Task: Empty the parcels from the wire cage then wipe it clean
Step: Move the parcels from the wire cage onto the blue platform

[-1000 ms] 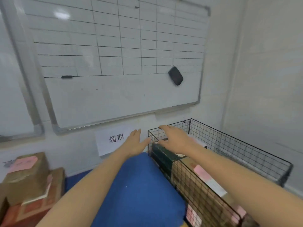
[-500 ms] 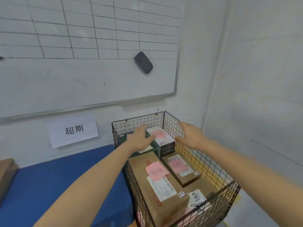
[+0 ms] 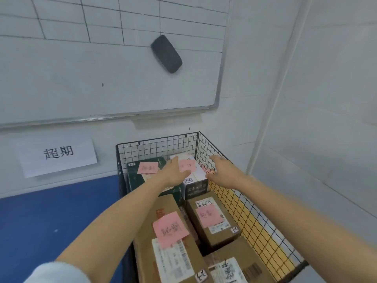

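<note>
Head camera, looking down into a black wire cage packed with parcels, set in a corner where two white walls meet. Both bare forearms are stretched out over the load. The left hand lies flat, fingers straight, on the top of a white box at the far end of the cage, partly covering the pink note stuck there. The right hand hovers just beside the same box, fingers spread and relaxed, between it and the cage's right mesh wall; whether it touches the box cannot be told. Neither hand has closed on anything. Left of the white box sits a dark green box with its own pink note. Nearer the camera lie a long brown carton bearing a pink note and a printed label, a smaller brown carton to its right, and a taped carton at the near end. A blue surface adjoins the cage on the left. On the wall behind hang a gridded whiteboard with a dark eraser stuck to it, and a paper sign reading 超期
</note>
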Available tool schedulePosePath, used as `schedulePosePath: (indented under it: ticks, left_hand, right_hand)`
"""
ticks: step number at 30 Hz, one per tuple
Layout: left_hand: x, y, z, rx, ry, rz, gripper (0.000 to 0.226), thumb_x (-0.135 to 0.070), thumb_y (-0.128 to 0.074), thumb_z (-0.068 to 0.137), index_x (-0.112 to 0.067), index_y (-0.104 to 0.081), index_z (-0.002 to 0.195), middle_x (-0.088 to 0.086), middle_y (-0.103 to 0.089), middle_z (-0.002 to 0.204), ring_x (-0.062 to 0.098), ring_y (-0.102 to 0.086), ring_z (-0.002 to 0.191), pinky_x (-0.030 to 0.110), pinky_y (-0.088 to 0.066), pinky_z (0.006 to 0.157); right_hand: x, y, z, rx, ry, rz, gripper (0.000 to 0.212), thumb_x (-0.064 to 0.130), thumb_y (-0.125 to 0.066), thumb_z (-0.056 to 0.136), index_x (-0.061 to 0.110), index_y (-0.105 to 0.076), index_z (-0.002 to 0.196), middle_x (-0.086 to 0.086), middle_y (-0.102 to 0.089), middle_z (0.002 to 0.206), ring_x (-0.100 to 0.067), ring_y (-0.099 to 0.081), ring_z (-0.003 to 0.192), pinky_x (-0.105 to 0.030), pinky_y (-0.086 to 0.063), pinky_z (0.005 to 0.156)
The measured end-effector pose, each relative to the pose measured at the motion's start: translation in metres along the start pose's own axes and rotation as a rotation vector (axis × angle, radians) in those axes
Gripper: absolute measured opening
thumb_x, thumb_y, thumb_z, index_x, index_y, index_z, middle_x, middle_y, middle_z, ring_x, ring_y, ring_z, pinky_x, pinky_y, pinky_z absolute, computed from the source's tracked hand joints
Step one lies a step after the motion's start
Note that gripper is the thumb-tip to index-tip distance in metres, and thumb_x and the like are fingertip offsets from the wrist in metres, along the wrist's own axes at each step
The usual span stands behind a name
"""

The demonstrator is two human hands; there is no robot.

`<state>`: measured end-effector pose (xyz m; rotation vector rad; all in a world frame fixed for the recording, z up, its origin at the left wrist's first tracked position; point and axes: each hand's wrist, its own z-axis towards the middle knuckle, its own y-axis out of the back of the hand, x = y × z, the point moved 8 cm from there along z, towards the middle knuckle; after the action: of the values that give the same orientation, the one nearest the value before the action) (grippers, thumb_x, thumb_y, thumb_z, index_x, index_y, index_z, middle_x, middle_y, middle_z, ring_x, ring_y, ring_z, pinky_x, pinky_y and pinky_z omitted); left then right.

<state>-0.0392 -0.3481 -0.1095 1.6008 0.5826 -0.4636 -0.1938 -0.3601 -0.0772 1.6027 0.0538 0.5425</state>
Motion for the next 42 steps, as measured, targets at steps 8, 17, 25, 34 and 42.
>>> schedulePosePath:
  ticks: [8, 17, 25, 34, 42]
  left_hand:
    - [0.018, -0.031, 0.025, -0.006, 0.074, 0.087, 0.082, -0.044, -0.054, 0.092, -0.013, -0.008, 0.152, 0.013, -0.034, 0.148, 0.031, -0.039, 0.131, 0.044, -0.035, 0.109]
    - [0.010, -0.056, 0.054, -0.024, 0.114, 0.134, 0.074, -0.040, -0.052, 0.094, -0.008, -0.014, 0.149, 0.016, -0.036, 0.146, 0.032, -0.038, 0.131, 0.042, -0.033, 0.108]
    - [0.033, -0.079, 0.066, 0.068, 0.260, 0.279, 0.083, -0.054, -0.042, 0.093, -0.008, -0.004, 0.150, 0.014, -0.018, 0.157, 0.030, 0.002, 0.147, 0.049, 0.004, 0.117]
    - [0.027, -0.079, 0.073, 0.005, 0.225, 0.172, 0.087, -0.063, -0.047, 0.087, -0.012, -0.016, 0.150, 0.006, -0.021, 0.157, 0.027, -0.002, 0.147, 0.059, 0.010, 0.111]
    - [0.000, -0.038, 0.065, -0.092, 0.116, 0.145, 0.083, -0.062, -0.051, 0.084, -0.017, -0.023, 0.149, 0.006, -0.032, 0.151, 0.027, -0.016, 0.143, 0.058, -0.002, 0.114]
  right_hand:
    - [-0.003, -0.033, 0.047, 0.101, 0.113, -0.037, 0.055, 0.021, -0.059, 0.093, 0.009, -0.036, 0.141, -0.012, -0.047, 0.138, -0.024, -0.047, 0.123, -0.034, -0.047, 0.097]
    - [-0.027, -0.064, 0.077, 0.155, 0.184, -0.005, 0.056, 0.016, -0.057, 0.093, 0.011, -0.034, 0.144, -0.008, -0.044, 0.139, -0.024, -0.044, 0.127, -0.031, -0.042, 0.097]
    - [-0.044, -0.100, 0.099, 0.246, 0.107, 0.040, 0.058, 0.018, -0.060, 0.091, 0.009, -0.031, 0.141, -0.012, -0.051, 0.130, -0.026, -0.055, 0.110, -0.037, -0.054, 0.089]
    - [-0.049, -0.100, 0.100, 0.152, 0.123, 0.109, 0.054, 0.019, -0.059, 0.092, 0.011, -0.032, 0.139, -0.012, -0.052, 0.126, -0.025, -0.056, 0.107, -0.034, -0.055, 0.083]
    - [-0.036, -0.060, 0.082, 0.069, 0.129, 0.175, 0.060, 0.019, -0.058, 0.094, 0.009, -0.028, 0.145, -0.013, -0.050, 0.129, -0.024, -0.057, 0.106, -0.029, -0.055, 0.076]
